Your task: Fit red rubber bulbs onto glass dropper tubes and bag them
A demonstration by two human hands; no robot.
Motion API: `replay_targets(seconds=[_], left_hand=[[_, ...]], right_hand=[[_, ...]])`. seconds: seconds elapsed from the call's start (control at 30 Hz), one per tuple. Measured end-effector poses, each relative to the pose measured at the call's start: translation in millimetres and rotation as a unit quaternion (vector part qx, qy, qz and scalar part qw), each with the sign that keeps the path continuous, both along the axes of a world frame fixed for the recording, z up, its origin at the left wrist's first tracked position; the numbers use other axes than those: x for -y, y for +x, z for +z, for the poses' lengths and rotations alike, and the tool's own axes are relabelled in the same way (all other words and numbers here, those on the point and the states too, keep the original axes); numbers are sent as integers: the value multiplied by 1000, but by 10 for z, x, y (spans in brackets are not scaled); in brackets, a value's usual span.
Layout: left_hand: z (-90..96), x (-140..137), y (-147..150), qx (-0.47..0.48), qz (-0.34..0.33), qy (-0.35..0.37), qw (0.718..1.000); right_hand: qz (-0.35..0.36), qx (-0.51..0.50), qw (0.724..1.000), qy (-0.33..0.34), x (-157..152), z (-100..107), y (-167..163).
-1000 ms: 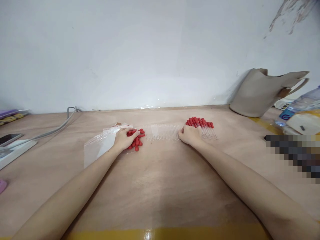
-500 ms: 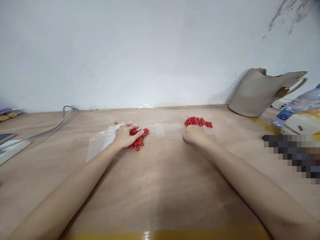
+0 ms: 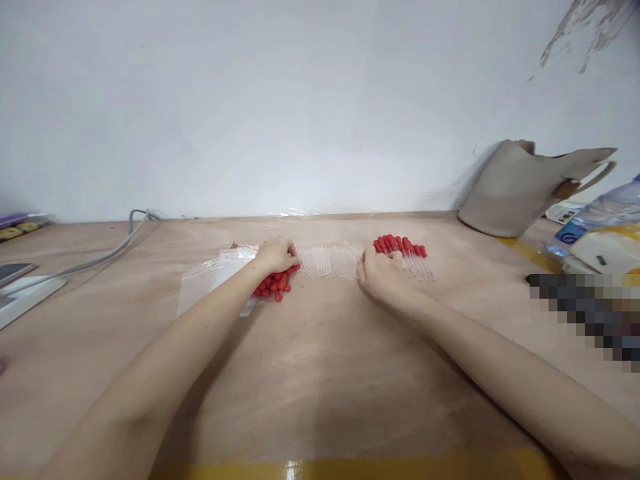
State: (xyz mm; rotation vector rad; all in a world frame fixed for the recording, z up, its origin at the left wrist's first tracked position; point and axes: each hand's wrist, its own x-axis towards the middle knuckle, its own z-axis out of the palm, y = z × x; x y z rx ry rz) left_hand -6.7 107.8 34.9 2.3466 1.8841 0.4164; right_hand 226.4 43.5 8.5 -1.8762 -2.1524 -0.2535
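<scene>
My left hand point(image 3: 277, 255) is closed in a pinch at the right edge of a loose pile of red rubber bulbs point(image 3: 278, 285). Red shows right at its fingertips, though the bulb there is mostly hidden. Side by side in the middle lie thin clear dropper tubes point(image 3: 323, 262). At the right end of that row, my right hand point(image 3: 381, 272) has its fingers curled around a clear tube, which is largely covered. Just beyond it, droppers with red bulbs fitted on clear tubes point(image 3: 400, 244) lie in a row, partly behind the hand.
Clear plastic bags point(image 3: 203, 287) lie under and beside my left forearm. Farther left are a grey cable point(image 3: 117, 250) and a white box point(image 3: 35, 300). A beige bag point(image 3: 505, 190) leans on the wall at right, near a plastic bottle point(image 3: 600, 207).
My left hand has gone from spread over the red bulbs to a pinch, farther right. My right hand has turned and shifted slightly left, with its fingers at the end of the tube row.
</scene>
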Motion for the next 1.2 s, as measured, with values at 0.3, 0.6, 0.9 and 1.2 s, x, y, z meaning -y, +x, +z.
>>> replay_targets(seconds=[0.3,0.6,0.9,1.2], left_hand=[[4,395,4,234,-9,88,968],[-383,1075,150,448,-178,-97,871],[-473,1045,166,440,-126,-98,884],[-495,1025,175,461,-126,-58,876]], right_hand=[[136,-115,980,88,116,-335,52],[228,-155,959,65,244,-352,-18],[272,-148,949,54,343,-283,-22],[290,-189,936,69,332,-309,-41]])
